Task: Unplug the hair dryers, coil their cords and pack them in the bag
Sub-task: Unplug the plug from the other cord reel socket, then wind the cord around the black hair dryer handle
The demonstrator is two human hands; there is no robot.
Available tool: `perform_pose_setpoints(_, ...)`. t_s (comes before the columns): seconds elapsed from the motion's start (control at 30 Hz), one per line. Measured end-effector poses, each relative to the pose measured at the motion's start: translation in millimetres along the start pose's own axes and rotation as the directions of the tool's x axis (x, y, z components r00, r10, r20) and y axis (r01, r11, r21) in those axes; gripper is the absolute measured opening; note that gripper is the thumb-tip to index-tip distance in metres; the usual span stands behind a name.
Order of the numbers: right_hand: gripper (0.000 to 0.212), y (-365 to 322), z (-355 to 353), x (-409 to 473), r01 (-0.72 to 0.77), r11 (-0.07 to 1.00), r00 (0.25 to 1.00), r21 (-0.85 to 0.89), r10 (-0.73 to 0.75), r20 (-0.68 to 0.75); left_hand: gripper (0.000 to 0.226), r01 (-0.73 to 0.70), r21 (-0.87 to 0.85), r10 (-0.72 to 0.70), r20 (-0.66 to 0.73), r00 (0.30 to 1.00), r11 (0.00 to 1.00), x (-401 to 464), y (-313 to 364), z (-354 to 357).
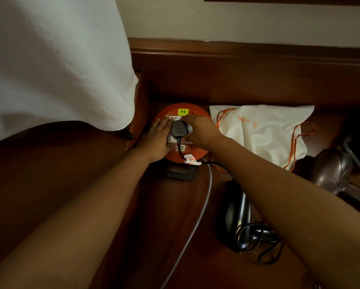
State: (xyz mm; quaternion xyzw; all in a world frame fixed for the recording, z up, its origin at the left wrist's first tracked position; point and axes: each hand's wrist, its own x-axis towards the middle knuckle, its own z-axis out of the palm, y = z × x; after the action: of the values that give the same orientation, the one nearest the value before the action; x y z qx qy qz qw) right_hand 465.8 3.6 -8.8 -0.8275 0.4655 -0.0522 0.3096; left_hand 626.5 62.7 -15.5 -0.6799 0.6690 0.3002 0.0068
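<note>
Plug (179, 128) between left hand (156, 140) and right hand's (202, 131) gripping fingers

bare floor (175, 215) between white sheet (50, 69) and hair dryer (237, 215).

A black plug (179, 128) is seated in the white socket face of an orange cable reel (198, 152). At three o'clock a white drawstring bag (266, 132) is spread flat; at five o'clock a black hair dryer (236, 215) is laid, its cord (264, 245) loosely tangled.
</note>
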Motion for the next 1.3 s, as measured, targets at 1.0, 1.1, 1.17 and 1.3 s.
perform_pose_setpoints(1.0, 0.059, 29.8, -33.8, -50.1, -0.213, 0.846, 0.93, 0.489, 0.329, -0.164, 0.062, 0.128, 0.0, -0.124, -0.258, 0.958, 0.992, -26.6, 27.7, 25.7)
perform_pose_setpoints(1.1, 0.069, 47.8, -49.8, -80.0, -0.226, 0.869, 0.899, 0.441, 0.36, -0.248, 0.062, 0.106, -0.169, -0.153, -0.293, 0.944, 0.98, -47.8, 58.2, 50.6)
perform_pose_setpoints(1.17, 0.071, 60.8, -63.5, -105.2, -0.251, 0.877, 0.874, 0.41, 0.388, -0.293, 0.062, 0.054, -0.255, -0.127, -0.28, 0.952, 0.965, -64.2, 82.3, 69.1)
perform_pose_setpoints(1.3, 0.062, 85.2, -91.2, -169.7, -0.33, 0.873, 0.799, 0.359, 0.461, -0.386, 0.056, -0.07, -0.292, -0.008, -0.257, 0.966, 0.954, -97.6, 131.7, 104.5)
